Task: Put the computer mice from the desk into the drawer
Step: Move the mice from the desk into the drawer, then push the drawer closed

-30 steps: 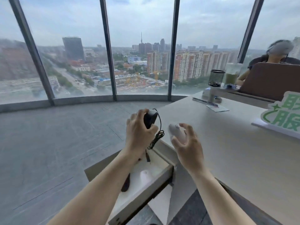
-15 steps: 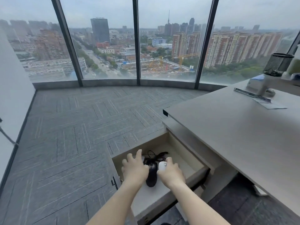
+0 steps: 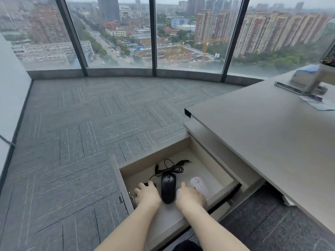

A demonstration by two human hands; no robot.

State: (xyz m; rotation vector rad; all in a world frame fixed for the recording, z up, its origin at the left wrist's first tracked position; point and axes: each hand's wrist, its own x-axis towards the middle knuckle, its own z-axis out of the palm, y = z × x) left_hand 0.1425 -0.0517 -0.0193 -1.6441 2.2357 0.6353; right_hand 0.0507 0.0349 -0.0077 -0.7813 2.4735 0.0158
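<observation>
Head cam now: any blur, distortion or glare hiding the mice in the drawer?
Head view: soft daylight, no glare in the drawer. Black wired mouse reads sharp; white mouse is pale and low-contrast against the floor. Wide-angle bends the window frames; items at the far right desk edge are smeared.

We cannot tell what the left hand (image 3: 147,194) covers: a dark object (image 3: 149,183) shows only past its fingertips. The right hand (image 3: 190,196) hides the near end of a pale shape beside the white mouse (image 3: 199,185). The drawer (image 3: 224,185) runs partly under the desk (image 3: 272,142). At the right edge, a mesh container (image 3: 329,55) is cut off and the items beneath it are blurred.
</observation>
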